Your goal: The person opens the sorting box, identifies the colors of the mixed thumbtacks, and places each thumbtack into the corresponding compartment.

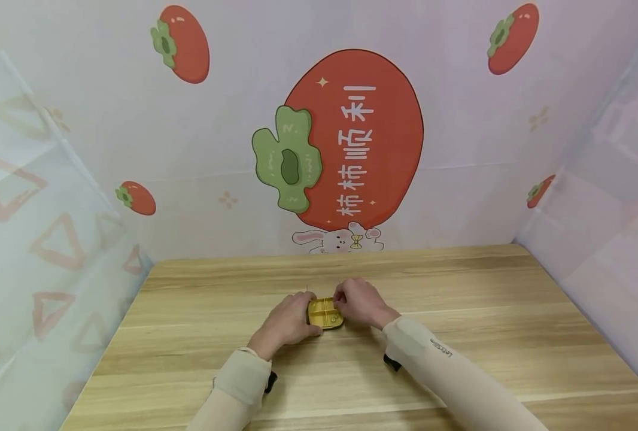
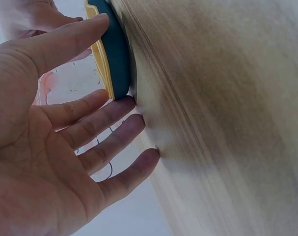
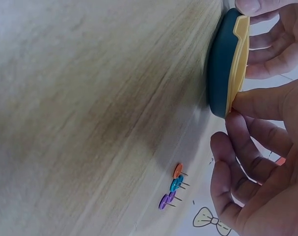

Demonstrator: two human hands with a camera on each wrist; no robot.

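Note:
A small compartment box (image 1: 317, 321), yellow inside with a dark green shell (image 3: 220, 66), sits on the wooden table. Dividers split its inside, and small round pieces (image 1: 335, 318) show in the near right compartment. My left hand (image 1: 289, 318) holds the box from the left, thumb on the near side and fingers around the far side. At its far right corner, my right hand (image 1: 363, 301) pinches the rim between thumb and forefinger, covering part of that compartment. The other right fingers are curled in. Anything small inside that pinch is hidden.
Several push pins lie on the table near my right hand, among them an orange pin (image 3: 177, 170), a teal pin (image 3: 174, 185) and a purple pin (image 3: 163, 201), their points sticking up off the wood. Behind the wooden table (image 1: 216, 359) stands a printed backdrop (image 1: 222, 149).

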